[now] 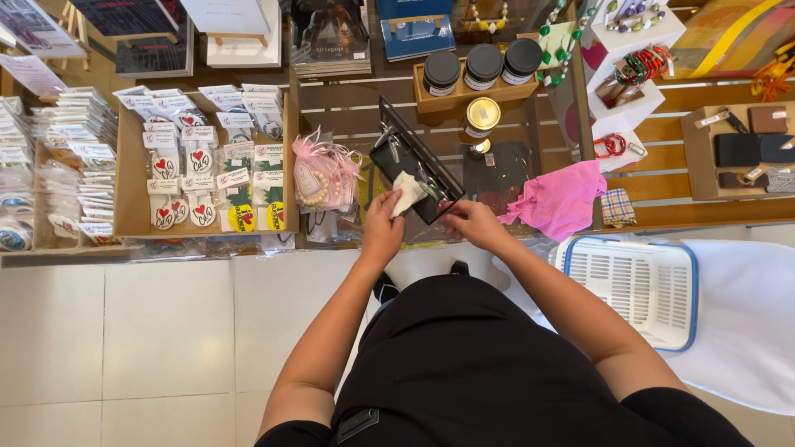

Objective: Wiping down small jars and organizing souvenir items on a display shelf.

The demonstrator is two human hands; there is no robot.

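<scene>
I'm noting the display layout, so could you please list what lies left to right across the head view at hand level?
Cardboard tray of heart badges → pink pouch → left hand with white cloth → right hand → pink cloth → checked pouch.

We see a flat, rectangular black display tray (416,161) with small silvery metal pieces fixed along its face, held tilted above the edge of the wooden slatted counter, one long edge raised toward the jars. Its near lower corner sits in our right hand's grip. A small, crumpled white cloth (407,192) is pressed flat against the tray's lower face, pinched under our left hand's fingertips.
</scene>
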